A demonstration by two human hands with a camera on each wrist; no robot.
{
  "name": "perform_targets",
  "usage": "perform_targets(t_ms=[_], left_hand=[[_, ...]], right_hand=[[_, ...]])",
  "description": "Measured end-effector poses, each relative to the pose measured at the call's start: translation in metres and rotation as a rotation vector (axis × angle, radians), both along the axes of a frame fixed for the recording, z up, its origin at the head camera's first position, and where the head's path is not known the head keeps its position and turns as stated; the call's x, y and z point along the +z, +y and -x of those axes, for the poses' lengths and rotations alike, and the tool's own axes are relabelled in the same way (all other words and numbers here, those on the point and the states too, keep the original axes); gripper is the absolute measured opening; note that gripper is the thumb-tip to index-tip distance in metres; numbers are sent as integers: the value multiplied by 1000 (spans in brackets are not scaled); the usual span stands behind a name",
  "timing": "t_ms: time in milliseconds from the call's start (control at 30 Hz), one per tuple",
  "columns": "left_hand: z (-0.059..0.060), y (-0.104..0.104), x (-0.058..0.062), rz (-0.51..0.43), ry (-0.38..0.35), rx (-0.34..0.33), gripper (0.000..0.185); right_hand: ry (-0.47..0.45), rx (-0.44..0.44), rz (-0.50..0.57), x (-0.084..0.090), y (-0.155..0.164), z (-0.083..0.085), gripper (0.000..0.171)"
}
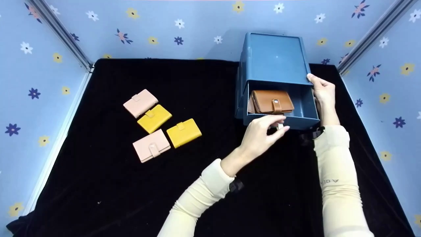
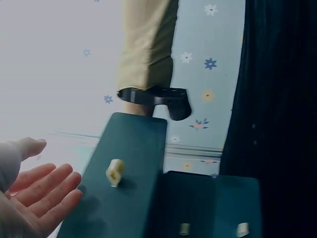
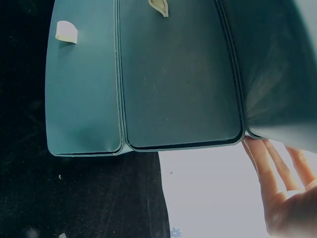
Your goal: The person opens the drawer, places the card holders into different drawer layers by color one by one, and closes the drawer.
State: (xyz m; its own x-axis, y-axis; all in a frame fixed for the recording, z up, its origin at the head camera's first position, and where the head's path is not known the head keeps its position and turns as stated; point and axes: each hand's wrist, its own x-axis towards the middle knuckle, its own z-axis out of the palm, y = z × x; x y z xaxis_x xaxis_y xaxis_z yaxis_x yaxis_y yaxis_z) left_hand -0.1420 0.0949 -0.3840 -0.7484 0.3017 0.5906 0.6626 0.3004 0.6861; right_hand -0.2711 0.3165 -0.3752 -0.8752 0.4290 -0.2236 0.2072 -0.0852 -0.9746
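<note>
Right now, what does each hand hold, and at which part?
The left hand touches the open drawer's small pale knob; a pinch cannot be told. The right hand rests against the blue cabinet's right side.

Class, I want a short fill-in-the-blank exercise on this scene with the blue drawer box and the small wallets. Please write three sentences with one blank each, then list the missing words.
1. The wallet lying inside the open drawer is ____ in colour.
2. On the black cloth lie two pink wallets and two ____ ones.
3. The left hand is at the drawer's front, while the right hand rests against the ____ side of the blue drawer box.

Missing words: brown; yellow; right
</note>
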Motion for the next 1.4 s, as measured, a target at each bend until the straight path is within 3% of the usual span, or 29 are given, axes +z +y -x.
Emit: perform_targets(t_ms=[233,367,700,900,1133,1400], left_hand=[[-1,4,-22,-27,-47,25,18],[1,6,-32,-33,-110,61,15],[7,13,-46,-2,-282,143,27],[8,18,-46,-18,-278,161,27],[12,21,-47,-91,-237,99,19],[24,23,-51,-130,-193,113,15]], right_hand=[[-10,7,7,2,0,-1,24],[-1,7,5,1,0,-1,21],[10,2,6,0,0,0,29],[21,6,18,0,0,0,22],[17,-3,29,-1,0,0,21],[2,-3,20,1,-1,-1,19]])
